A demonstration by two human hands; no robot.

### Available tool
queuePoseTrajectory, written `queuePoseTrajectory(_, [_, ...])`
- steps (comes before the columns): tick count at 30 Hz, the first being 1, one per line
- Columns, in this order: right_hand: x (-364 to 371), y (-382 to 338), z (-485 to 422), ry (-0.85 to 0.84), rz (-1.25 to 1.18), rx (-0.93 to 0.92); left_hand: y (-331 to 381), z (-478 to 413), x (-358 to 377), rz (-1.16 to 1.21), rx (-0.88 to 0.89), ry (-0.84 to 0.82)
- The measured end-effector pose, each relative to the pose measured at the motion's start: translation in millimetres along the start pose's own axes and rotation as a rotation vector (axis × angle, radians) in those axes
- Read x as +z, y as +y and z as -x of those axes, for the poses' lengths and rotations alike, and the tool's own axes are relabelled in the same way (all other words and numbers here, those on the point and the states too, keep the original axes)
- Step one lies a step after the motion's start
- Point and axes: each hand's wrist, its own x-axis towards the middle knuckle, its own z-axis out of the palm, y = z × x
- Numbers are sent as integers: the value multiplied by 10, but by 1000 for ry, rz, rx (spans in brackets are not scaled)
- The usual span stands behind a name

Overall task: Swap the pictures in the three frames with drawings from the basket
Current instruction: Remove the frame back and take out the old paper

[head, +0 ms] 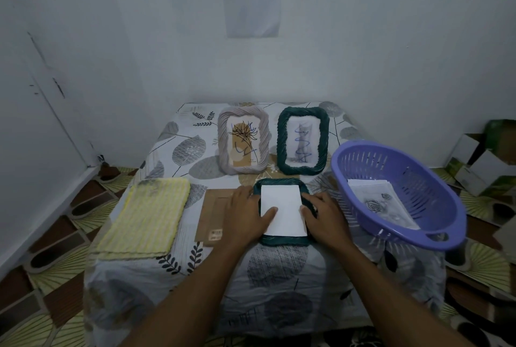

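Nearest, the left hand and right hand lie flat, thumbs pressing a white sheet into the flat-lying green frame on the bench. The brown backing board, just left, probably gets refitted next. Farther right, the purple basket holds drawings; behind, a grey frame and a second green frame stand upright.

matt white paper in a ribbed green frame; slotted glossy purple plastic basket; ridged yellow cloth

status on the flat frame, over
Left hand and right hand pressing white sheet. Sheet sits on flat green frame, backing board off to its left. Nothing blocking.
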Motion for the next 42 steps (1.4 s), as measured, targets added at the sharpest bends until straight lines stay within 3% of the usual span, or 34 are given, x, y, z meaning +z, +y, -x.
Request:
queuePoseTrajectory(11, [10,-5,6,0,42,-13,-27,55,73,120,-59,86])
queuePoseTrajectory(16, [-17,-52,15,-13,60,1,13,66,4,132,-1,168])
queuePoseTrajectory(22, [-121,-137,-4,-30,-17,19,85,32,-172,467,-128,174])
queuePoseTrajectory(26, [-248,-307,30,70,72,-111,118,18,-240,650,-182,156])
queuePoseTrajectory(31, [-688,-445,75,322,257,-280,221,-58,-253,782,-289,109])
queuePoseTrajectory(34, [-967,-234,41,191,439,-113,399,-73,-263,844,-311,46])
queuePoseTrajectory(37, [-1140,-140,15,-40,215,90,576,-107,-207,900,-335,-24])
queuePoseTrajectory(42, [-1487,-128,-93,7,74,109,860,-233,-44,887,-362,-92])
